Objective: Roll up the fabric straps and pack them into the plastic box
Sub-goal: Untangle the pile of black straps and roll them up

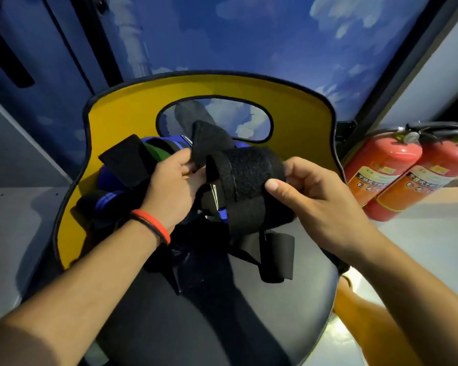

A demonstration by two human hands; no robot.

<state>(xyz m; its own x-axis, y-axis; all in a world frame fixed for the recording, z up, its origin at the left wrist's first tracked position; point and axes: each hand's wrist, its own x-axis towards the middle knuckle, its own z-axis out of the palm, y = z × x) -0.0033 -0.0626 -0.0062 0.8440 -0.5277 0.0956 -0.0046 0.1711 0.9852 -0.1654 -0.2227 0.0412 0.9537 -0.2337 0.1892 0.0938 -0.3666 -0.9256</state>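
A wide black fabric strap (249, 175) with a rough hook-and-loop face is partly wound into a roll above a chair seat. My right hand (310, 196) grips the roll from the right, thumb pressed on its front. My left hand (172, 186) pinches the strap's loose end, which sticks up behind the roll. A free tail of the strap (276, 256) hangs below. More straps, black, blue and green (135, 167), lie heaped behind my left hand. No plastic box shows in view.
The straps sit on a chair with a dark seat (288, 299) and a yellow backrest (209, 88) with an oval cutout. Two red fire extinguishers (397, 170) stand on the floor at the right. A blue sky-patterned wall rises behind.
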